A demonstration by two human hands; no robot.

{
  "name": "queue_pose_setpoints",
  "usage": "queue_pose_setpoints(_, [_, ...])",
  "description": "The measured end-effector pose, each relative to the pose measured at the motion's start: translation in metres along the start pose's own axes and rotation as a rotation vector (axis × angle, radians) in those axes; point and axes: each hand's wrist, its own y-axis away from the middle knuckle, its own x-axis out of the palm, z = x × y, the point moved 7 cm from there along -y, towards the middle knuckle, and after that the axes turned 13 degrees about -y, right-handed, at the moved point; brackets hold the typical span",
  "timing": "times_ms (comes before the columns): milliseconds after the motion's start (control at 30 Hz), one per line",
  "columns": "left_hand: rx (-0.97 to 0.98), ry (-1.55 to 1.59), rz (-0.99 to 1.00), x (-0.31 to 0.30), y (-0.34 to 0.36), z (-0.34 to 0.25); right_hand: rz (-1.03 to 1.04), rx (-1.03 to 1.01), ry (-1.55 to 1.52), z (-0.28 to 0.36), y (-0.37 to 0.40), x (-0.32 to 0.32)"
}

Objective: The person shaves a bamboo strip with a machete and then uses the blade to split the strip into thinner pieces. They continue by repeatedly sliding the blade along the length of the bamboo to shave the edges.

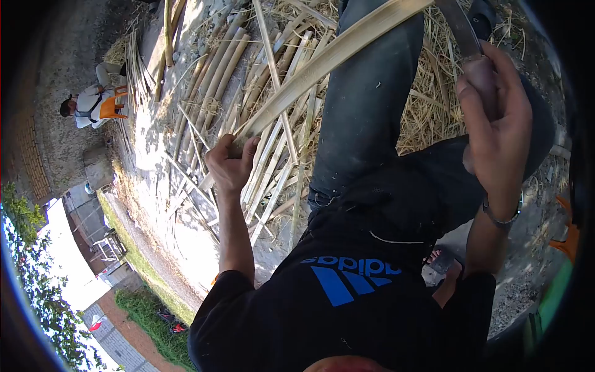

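A long split bamboo strip (pixel 334 56) runs slantwise across my front, over my leg (pixel 362 105). My left hand (pixel 229 162) is closed around its lower end, thumb on top. In my right hand (pixel 499 130) is a knife, its rounded handle (pixel 482 77) wrapped by my fingers. The dark knife blade (pixel 458 26) points away from me, close to the far end of the strip at the top of the view. The blade's tip is cut off by the frame edge.
Split bamboo pieces (pixel 273 180) and round bamboo poles (pixel 226 65) lie on the ground at left. Shavings (pixel 434 111) cover the ground around my legs. Another person (pixel 90 106) sits on an orange chair (pixel 113 106) further off. An orange object (pixel 565 232) stands at the right edge.
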Motion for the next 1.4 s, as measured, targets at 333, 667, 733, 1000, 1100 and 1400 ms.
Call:
queue_pose_setpoints(333, [-0.006, 0.003, 0.03, 0.013, 0.001, 0.008, 0.471, 0.44, -0.718, 0.036, 0.042, 0.08])
queue_pose_setpoints(667, [-0.042, 0.07, 0.017, 0.013, -0.001, -0.001, 0.481, 0.581, -0.75, 0.025, 0.033, 0.081])
queue_pose_setpoints(733, [0.045, 0.043, 0.011, 0.013, -0.005, -0.004, 0.447, 0.564, -0.726, 0.027, 0.03, 0.074])
queue_pose_setpoints(1000, [-0.007, -0.006, 0.053, 0.013, -0.006, -0.005, 0.432, 0.569, -0.715, 0.037, 0.028, 0.064])
queue_pose_setpoints(1100, [0.005, -0.021, 0.056, 0.017, -0.006, -0.001, 0.482, 0.623, -0.735, 0.04, 0.032, 0.07])
queue_pose_setpoints(1400, [0.006, 0.037, 0.057, 0.025, -0.006, 0.003, 0.524, 0.71, -0.734, 0.051, 0.046, 0.074])
